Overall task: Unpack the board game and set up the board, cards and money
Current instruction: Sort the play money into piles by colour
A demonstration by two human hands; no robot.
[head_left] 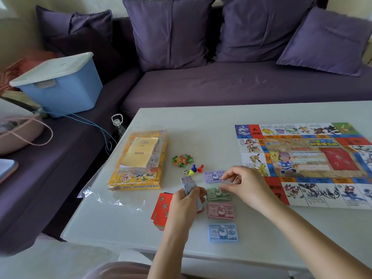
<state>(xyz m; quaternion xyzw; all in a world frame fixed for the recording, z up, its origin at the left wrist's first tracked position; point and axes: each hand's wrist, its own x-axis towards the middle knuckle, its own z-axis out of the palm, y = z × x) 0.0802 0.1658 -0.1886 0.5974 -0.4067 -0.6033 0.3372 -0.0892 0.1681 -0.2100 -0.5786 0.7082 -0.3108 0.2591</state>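
Nearest the person, a blue pile of 500 notes [223, 232] is lying on the bench [201, 127]. Beyond it a pink 1000 pile [221, 210], a green pile [218, 195] and a purple pile [213, 176] are running away in a column (one colour per stack, which looks like sorting by value). The left hand [184, 206] is gripping a wad of notes [188, 185] upright, probably so the next value can be read. The right hand [244, 186] is hovering with curled fingers at the green pile's far edge; whether it is pinching a note cannot be told. Left of the left hand, red cards [161, 210] are sitting stacked, partly hidden by the wrist. Farther off, pawns [194, 169], a die [185, 172] and small tokens [182, 160] are clustering, with the yellow box [138, 178] to their left. The board [306, 164] is lying unfolded at right, with colourful squares ringing a red centre panel.
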